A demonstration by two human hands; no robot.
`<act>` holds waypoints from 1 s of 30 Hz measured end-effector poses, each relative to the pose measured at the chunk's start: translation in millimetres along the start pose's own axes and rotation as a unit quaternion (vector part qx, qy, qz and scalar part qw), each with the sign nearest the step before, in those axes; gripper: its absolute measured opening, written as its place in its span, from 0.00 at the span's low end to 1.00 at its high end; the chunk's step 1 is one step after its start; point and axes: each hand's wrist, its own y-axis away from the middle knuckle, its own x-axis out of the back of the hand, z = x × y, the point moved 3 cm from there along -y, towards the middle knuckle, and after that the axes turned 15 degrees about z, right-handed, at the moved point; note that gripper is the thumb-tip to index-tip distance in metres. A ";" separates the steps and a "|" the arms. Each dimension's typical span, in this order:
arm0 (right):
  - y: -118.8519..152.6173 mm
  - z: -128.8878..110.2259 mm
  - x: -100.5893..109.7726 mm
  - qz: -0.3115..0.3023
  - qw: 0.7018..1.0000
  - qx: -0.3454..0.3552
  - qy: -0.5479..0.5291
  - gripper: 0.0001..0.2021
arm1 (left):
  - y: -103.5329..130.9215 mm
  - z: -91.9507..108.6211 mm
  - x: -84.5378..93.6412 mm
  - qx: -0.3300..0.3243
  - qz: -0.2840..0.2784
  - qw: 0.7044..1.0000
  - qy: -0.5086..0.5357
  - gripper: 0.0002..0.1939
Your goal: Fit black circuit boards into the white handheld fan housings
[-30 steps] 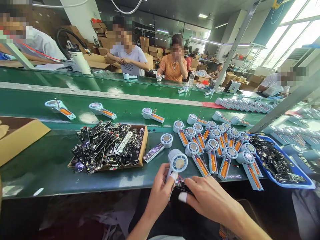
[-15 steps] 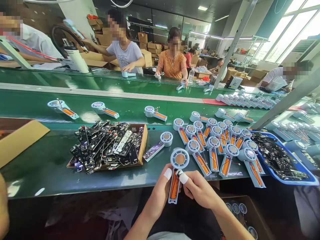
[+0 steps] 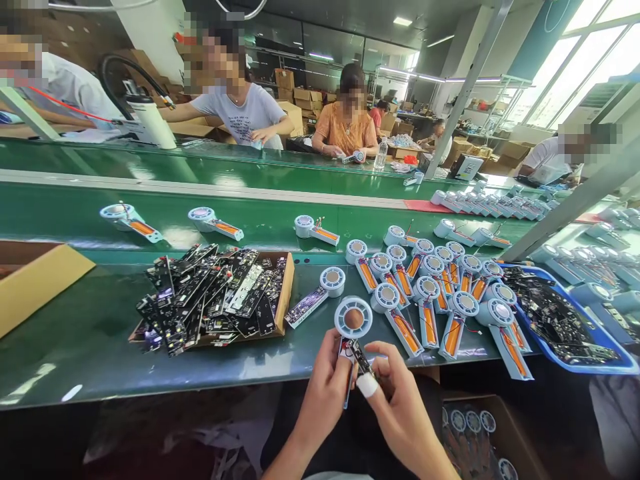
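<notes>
My left hand (image 3: 325, 383) is wrapped round the handle of a light-blue handheld fan body (image 3: 353, 316), its round slotted head pointing away from me. Between the thumb and fingers of my right hand (image 3: 395, 397) is a narrow black circuit board (image 3: 361, 357), slanted across the handle and touching or just over it. A white cover sits on my right thumb. My left fingers and the board hide most of the handle. Just beyond lies another fan body (image 3: 333, 280) with a board showing in its handle.
Left of my hands a cardboard tray (image 3: 285, 293) overflows with circuit boards. To the right lie several fan bodies (image 3: 427, 287) with orange batteries, then a blue basket (image 3: 575, 363) of dark boards. Fan bodies (image 3: 215, 223) sit on the green conveyor (image 3: 265, 200). Co-workers (image 3: 345, 123) sit across it.
The circuit board now shows slanted over the handle in my right hand; the orange battery is mostly covered. My left thumb has shifted across the handle. Items on the conveyor appear slightly further right.
</notes>
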 end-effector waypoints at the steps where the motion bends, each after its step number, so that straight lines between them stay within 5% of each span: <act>1: 4.8 0.3 0.7 0.008 1.000 0.023 0.014 0.19 | -0.2 0.2 -0.5 0.003 0.004 1.000 -0.007 0.09; 8: 15.0 14.3 -3.6 0.139 0.984 0.092 0.059 0.16 | 1.6 -0.9 1.0 0.037 0.002 0.999 0.017 0.19; 14: 13.1 18.0 -16.5 0.171 0.960 0.181 0.125 0.18 | 9.4 -15.8 0.0 0.034 0.030 0.998 0.045 0.24; 20: 16.3 2.2 -21.1 0.103 0.913 0.284 0.273 0.31 | 12.8 -20.1 -3.6 0.020 0.045 0.998 0.028 0.27; 26: 13.2 -5.0 -12.3 -0.041 0.862 0.247 0.441 0.36 | 2.6 -18.6 -1.6 0.032 0.039 0.997 0.066 0.28; 30: 8.8 -2.7 -13.4 -0.050 0.859 0.276 0.428 0.38 | -0.4 -22.9 -5.4 0.068 0.011 0.993 0.099 0.31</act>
